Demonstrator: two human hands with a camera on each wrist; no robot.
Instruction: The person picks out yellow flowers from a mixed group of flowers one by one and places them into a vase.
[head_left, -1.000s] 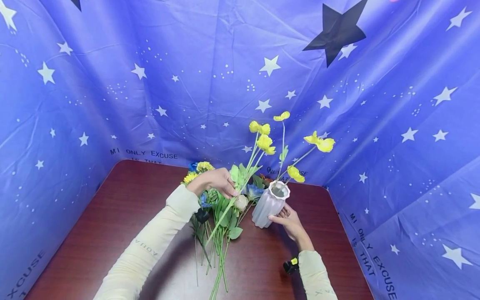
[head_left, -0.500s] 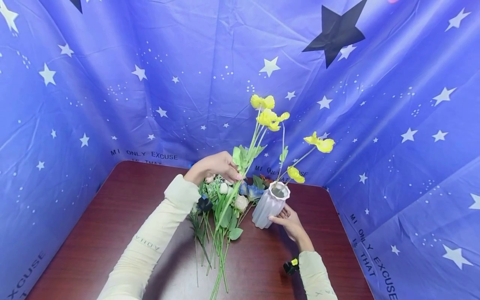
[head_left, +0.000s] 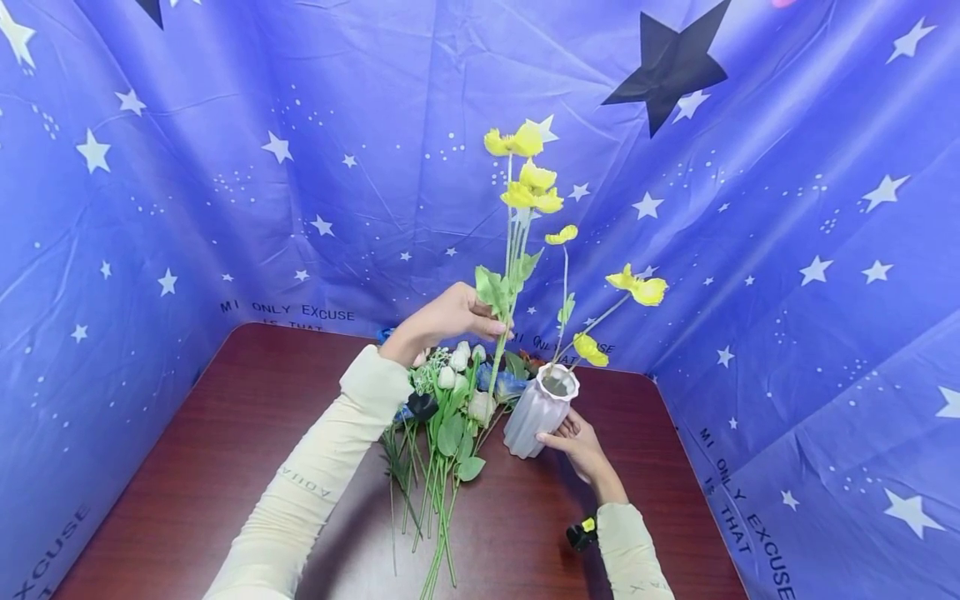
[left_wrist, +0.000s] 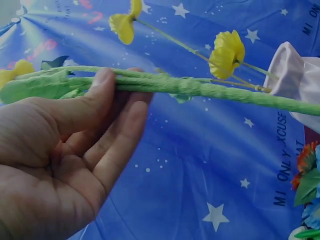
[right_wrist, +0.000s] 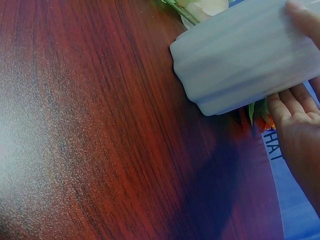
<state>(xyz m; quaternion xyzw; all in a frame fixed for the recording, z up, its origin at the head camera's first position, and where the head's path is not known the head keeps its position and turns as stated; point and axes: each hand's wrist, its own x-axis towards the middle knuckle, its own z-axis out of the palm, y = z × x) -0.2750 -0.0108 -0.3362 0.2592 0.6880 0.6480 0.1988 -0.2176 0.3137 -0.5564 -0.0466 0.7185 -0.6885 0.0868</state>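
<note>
My left hand (head_left: 467, 315) pinches the green stem (left_wrist: 200, 90) of a yellow flower spray (head_left: 531, 187) between thumb and fingers. The spray stands almost upright, its blooms high against the curtain and its lower stem end in front of the flower pile. To its right is a pale, fluted vase (head_left: 537, 415) with a scalloped rim, leaning slightly right on the table. Another yellow flower stem (head_left: 637, 287) with spread blooms stands in it. My right hand (head_left: 577, 443) grips the vase's right side, thumb in front; in the right wrist view the fingers (right_wrist: 295, 102) reach behind the vase.
A pile of artificial flowers lies left of the vase: white tulips (head_left: 459, 358), a cream rose (head_left: 482, 407), blue blooms (head_left: 507, 382) and orange ones, stems toward the front. The reddish-brown table (head_left: 300, 392) is enclosed by a blue star-printed curtain (head_left: 420, 167).
My left hand has risen and moved right with the yellow flower spray, which has turned from slanting to nearly upright. The right hand and the vase have stayed in place.
</note>
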